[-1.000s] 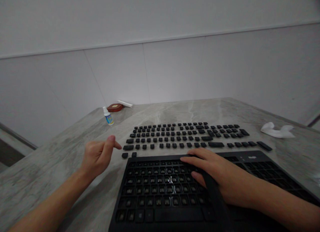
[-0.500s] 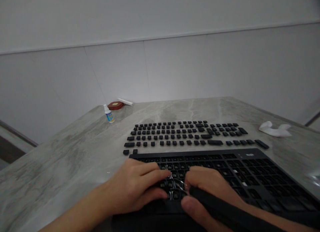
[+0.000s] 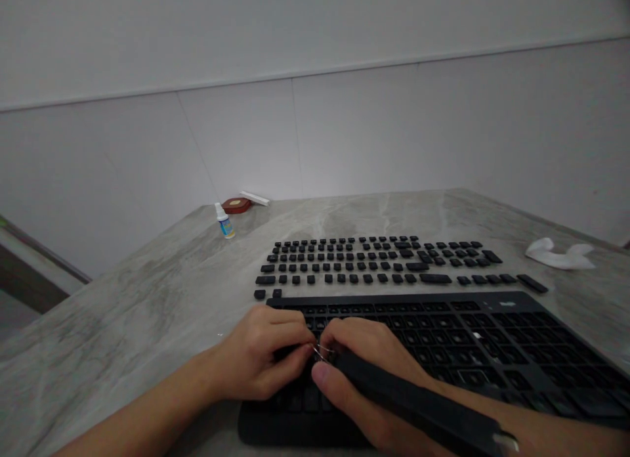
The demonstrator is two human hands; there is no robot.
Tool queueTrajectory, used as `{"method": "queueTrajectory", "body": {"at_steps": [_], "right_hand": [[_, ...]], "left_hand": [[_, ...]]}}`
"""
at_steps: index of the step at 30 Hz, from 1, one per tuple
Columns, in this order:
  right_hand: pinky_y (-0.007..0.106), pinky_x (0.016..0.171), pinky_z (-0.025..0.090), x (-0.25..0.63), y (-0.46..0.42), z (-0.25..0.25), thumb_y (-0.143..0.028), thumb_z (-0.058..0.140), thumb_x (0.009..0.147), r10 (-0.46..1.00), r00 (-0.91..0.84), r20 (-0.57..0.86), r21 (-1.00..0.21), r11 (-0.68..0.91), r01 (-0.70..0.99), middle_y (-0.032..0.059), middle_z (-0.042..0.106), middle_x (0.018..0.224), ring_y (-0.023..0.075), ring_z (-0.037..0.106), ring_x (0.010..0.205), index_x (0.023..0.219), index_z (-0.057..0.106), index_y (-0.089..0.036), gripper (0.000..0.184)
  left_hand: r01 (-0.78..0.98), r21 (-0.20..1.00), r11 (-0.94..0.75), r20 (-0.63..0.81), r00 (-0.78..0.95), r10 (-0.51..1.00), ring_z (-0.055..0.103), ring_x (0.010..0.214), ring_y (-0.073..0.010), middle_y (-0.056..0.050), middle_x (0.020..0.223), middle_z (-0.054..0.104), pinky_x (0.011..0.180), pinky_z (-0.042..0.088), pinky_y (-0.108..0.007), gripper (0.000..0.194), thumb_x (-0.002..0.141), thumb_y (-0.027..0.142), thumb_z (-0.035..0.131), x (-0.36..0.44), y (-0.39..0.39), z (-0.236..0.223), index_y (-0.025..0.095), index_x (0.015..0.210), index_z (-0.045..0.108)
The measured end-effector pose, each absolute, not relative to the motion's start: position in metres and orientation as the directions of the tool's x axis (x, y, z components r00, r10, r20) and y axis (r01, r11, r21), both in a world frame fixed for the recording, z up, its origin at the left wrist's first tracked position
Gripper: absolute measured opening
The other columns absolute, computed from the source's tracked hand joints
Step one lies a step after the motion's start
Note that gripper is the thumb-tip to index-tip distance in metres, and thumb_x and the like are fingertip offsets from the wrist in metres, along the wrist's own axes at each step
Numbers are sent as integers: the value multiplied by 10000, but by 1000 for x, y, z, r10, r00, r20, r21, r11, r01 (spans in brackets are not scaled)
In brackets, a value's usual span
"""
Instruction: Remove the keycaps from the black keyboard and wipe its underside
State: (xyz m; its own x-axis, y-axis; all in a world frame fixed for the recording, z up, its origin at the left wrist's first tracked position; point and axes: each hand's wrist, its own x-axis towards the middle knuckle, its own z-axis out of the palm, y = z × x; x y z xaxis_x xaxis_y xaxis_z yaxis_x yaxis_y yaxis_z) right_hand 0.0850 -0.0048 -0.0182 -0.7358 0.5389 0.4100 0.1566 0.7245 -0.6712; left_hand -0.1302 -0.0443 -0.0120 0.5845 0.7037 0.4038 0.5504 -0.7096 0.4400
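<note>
My right hand point(image 3: 378, 371) is closed around the black handle of a keycap puller point(image 3: 408, 398). Its thin wire prongs point left, over the left part of a black keyboard point(image 3: 512, 299). My left hand point(image 3: 266, 355) has its thumb and forefinger pinched at the ends of those wires; whether a keycap is between them is hidden. Many of the keyboard's sockets show without caps. Dark caps remain along its front edge, partly under my hands. Behind the keyboard, loose black keycaps point(image 3: 339, 268) lie in rows on the grey marbled table point(image 3: 172, 312).
A small white spray bottle point(image 3: 225, 222) with a blue label stands at the back left. Behind it are a reddish-brown case point(image 3: 237, 206) and a white strip-like object point(image 3: 254, 198). Crumpled white tissue point(image 3: 558, 255) lies at the right. A pale wall point(image 3: 344, 135) borders the table's back.
My left hand has come from beside the loose keycaps onto the keyboard and closed at the puller's wires. My right hand has moved left and down with the puller, now pointing left.
</note>
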Motion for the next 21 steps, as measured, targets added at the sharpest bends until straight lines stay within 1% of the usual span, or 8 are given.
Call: {"method": "queueTrajectory", "body": {"at_steps": [2, 4, 8, 11, 13, 15, 18, 21], "right_hand": [[260, 597, 439, 86, -3, -18, -318, 564, 875, 560, -721, 408, -714, 688, 130, 3, 603, 771, 138, 554, 641, 915, 582, -191, 135], [277, 649, 495, 88, -1, -18, -287, 587, 845, 509, -723, 468, -698, 715, 51, 33, 608, 891, 155, 591, 727, 1026, 590, -192, 205], [303, 893, 549, 92, -2, -23, -205, 609, 852, 312, -726, 613, -546, 831, -104, 114, 590, 1216, 192, 630, 1079, 1163, 587, -177, 313], [278, 976, 526, 95, -6, -25, -216, 608, 920, 260, -744, 615, -457, 887, -67, 122, 570, 1342, 190, 590, 1218, 1137, 592, -178, 220], [282, 979, 528, 95, -8, -26, -247, 582, 957, 276, -753, 597, -446, 895, -26, 115, 606, 1308, 188, 604, 1197, 1099, 597, -180, 158], [300, 946, 543, 94, -7, -26, -278, 567, 969, 284, -761, 584, -451, 893, -12, 116, 647, 1227, 197, 629, 1129, 1117, 592, -168, 186], [352, 877, 555, 91, -7, -29, -269, 567, 951, 244, -788, 566, -417, 909, -18, 121, 678, 1096, 224, 632, 1005, 1170, 577, -129, 260], [370, 806, 530, 90, -8, -33, -161, 530, 939, 185, -811, 555, -313, 950, 3, 99, 675, 950, 226, 595, 883, 1074, 612, -122, 162]], "left_hand": [[584, 401, -706, 426, 563, 708, 537, 574, -143, -39, 688, 597, 514, 366, -271, 199, 910, 105, 468, -132, -44, -13, 144, 827, 644], [620, 374, -690, 459, 523, 718, 514, 557, -131, -23, 681, 580, 507, 353, -266, 194, 888, 87, 473, -134, -43, -13, 149, 865, 655], [621, 386, -682, 546, 442, 712, 525, 581, -106, -6, 789, 616, 526, 396, -224, 346, 846, 49, 485, -136, -43, -13, 169, 1154, 590], [639, 396, -659, 563, 398, 724, 468, 528, -92, 23, 746, 585, 490, 371, -215, 310, 817, 51, 507, -137, -45, -13, 179, 1096, 549], [624, 391, -676, 553, 429, 715, 466, 534, -104, 20, 702, 566, 498, 363, -237, 199, 807, 51, 507, -139, -46, -11, 185, 944, 559], [559, 414, -719, 526, 498, 690, 511, 571, -126, -10, 701, 591, 522, 377, -261, 172, 791, 42, 489, -141, -47, -8, 184, 840, 572], [452, 529, -718, 425, 591, 685, 549, 573, -143, -42, 699, 627, 510, 388, -268, 195, 750, 45, 478, -144, -48, -2, 177, 781, 618], [421, 629, -653, 281, 660, 697, 590, 581, -154, -56, 711, 667, 511, 426, -261, 176, 734, 58, 511, -143, -50, 2, 182, 744, 636]]}}
